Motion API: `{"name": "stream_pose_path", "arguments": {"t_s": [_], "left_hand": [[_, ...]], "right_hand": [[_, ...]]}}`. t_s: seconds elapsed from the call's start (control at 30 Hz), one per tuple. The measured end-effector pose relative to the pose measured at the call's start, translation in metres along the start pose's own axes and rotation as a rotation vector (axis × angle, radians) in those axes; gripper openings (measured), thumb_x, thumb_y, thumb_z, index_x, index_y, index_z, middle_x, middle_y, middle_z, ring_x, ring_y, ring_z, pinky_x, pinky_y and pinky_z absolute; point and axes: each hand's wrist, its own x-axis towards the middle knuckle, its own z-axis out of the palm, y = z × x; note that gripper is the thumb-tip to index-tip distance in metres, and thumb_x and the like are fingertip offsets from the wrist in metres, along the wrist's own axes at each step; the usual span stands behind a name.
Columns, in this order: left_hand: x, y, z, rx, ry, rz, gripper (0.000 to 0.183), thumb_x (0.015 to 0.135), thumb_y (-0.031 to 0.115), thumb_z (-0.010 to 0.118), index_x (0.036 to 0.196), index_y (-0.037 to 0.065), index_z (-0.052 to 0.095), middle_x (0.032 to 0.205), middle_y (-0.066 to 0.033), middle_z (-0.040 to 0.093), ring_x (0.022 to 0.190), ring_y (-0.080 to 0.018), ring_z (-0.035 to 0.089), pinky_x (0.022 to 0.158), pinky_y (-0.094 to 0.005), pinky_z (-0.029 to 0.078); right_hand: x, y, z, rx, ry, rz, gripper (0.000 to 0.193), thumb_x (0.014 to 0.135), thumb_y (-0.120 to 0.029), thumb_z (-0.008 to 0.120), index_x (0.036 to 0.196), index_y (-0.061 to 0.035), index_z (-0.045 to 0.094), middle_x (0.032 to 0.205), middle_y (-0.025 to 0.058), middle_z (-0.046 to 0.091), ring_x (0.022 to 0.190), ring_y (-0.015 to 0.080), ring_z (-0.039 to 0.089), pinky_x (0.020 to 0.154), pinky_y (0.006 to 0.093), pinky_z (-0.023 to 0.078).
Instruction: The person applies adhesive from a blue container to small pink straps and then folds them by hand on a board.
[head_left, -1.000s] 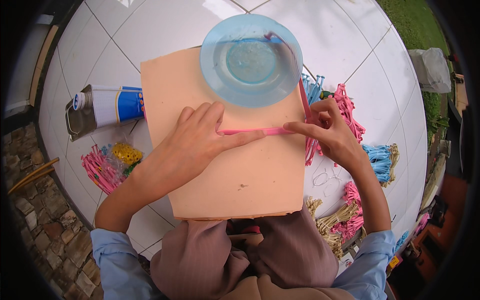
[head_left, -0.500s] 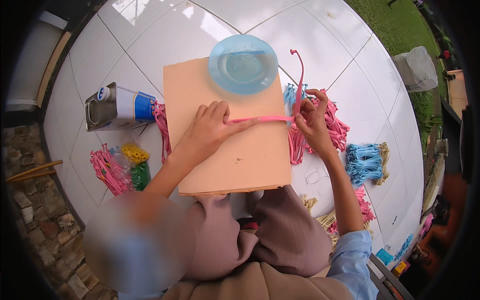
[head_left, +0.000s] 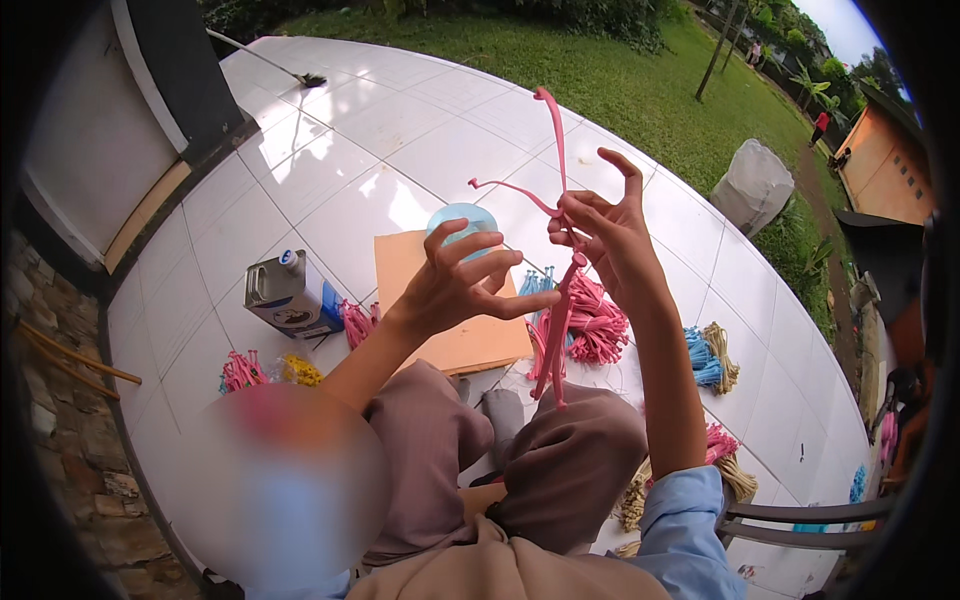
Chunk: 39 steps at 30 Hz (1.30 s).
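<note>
Glossy white tiles (head_left: pixel 330 215), right hand (head_left: pixel 605 235) pinching thin pink strips (head_left: pixel 556 300), left hand (head_left: pixel 462 285) seemingly open

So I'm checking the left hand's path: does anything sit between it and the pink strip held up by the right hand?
Nothing visible does. The left hand is open beside the pink strip, which the right hand pinches in the air.

A long pink strip (head_left: pixel 556 300) is held upright in the air above the lap. Its upper end is curled over; its lower end hangs loose beside a peach board (head_left: pixel 455 320)
</note>
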Motion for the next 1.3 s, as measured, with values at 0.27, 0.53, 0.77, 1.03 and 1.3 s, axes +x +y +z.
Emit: {"name": "stream_pose_path", "arguments": {"t_s": [0.27,0.53,0.77,1.03,1.3], "left_hand": [[0.058,0.000,-0.006,-0.448,-0.112,-0.040,0.019,0.078,0.019,0.066,0.087,0.018,0.050,0.101,0.0006,0.052,0.113,-0.0183,0.043,0.103,-0.0411,0.031],[0.063,0.046,-0.003,-0.871,-0.331,-0.604,0.018,0.089,0.010,0.054,0.101,0.002,0.044,0.071,-0.0170,0.059,0.064,-0.0330,0.060,0.055,-0.0390,0.044],[0.058,0.066,-0.012,-0.846,-0.448,-0.720,0.015,0.086,0.014,0.058,0.093,0.001,0.057,0.072,-0.0154,0.061,0.064,-0.0299,0.061,0.056,-0.0391,0.046],[0.054,0.080,-0.003,-0.602,-0.377,-0.807,0.020,0.093,0.016,0.045,0.084,0.001,0.055,0.066,-0.0158,0.059,0.062,-0.0355,0.059,0.055,-0.0421,0.043],[0.043,0.076,0.008,-0.897,-0.340,-1.069,0.044,0.097,0.027,0.034,0.076,-0.003,0.058,0.071,-0.0240,0.060,0.066,-0.0415,0.059,0.057,-0.0459,0.044]], "right_hand": [[-0.013,0.008,0.004,-0.090,0.142,-0.074,0.055,0.087,-0.004,0.052,0.132,-0.0043,0.020,0.102,0.0162,0.057,0.097,0.0212,0.059,0.084,0.0352,0.051],[-0.066,0.013,-0.013,-0.005,-0.165,-0.404,0.070,0.083,-0.002,0.054,0.142,-0.0046,0.017,0.139,0.0227,0.035,0.132,0.0308,0.032,0.106,0.0410,0.029],[-0.068,0.010,-0.023,0.204,-0.023,-0.440,0.051,0.094,-0.010,0.043,0.138,0.0059,0.021,0.132,0.0247,0.042,0.127,0.0329,0.038,0.111,0.0432,0.024],[-0.065,0.021,-0.019,0.191,-0.028,-0.389,0.063,0.090,-0.017,0.054,0.140,0.0000,0.019,0.136,0.0216,0.039,0.130,0.0297,0.035,0.110,0.0412,0.024],[-0.072,0.066,0.005,-0.050,0.061,-0.176,0.044,0.099,-0.022,0.037,0.137,-0.0026,0.030,0.126,0.0132,0.050,0.118,0.0191,0.045,0.101,0.0310,0.034]]}}
